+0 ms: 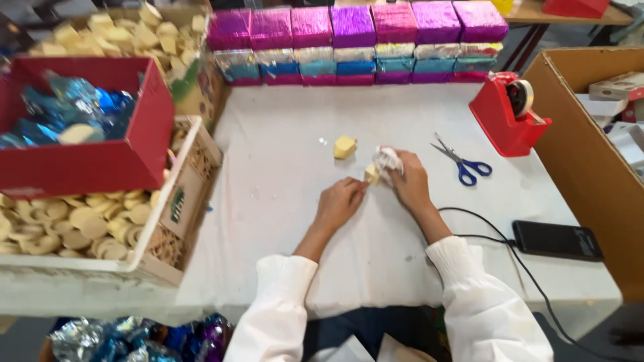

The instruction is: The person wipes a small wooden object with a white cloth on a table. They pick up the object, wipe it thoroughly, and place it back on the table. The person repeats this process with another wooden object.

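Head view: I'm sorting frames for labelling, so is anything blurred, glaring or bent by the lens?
Head view: light is even and soft; the shiny magenta foil-wrapped boxes show glare; the blue foil wrappers in the red cardboard box look smeared; edges bow slightly; both hands, left hand and right hand, are reasonably sharp.

Bright, even light; edges warped, soft

Your right hand (410, 182) is covering most of the small pale yellow block (371, 174) and crumpled white wrapper (387, 159) — their shapes are staying unclear. The brown cardboard box (590, 154) is running off the right edge, and the shiny blue-silver foil heap (134, 338) is getting cut off below.
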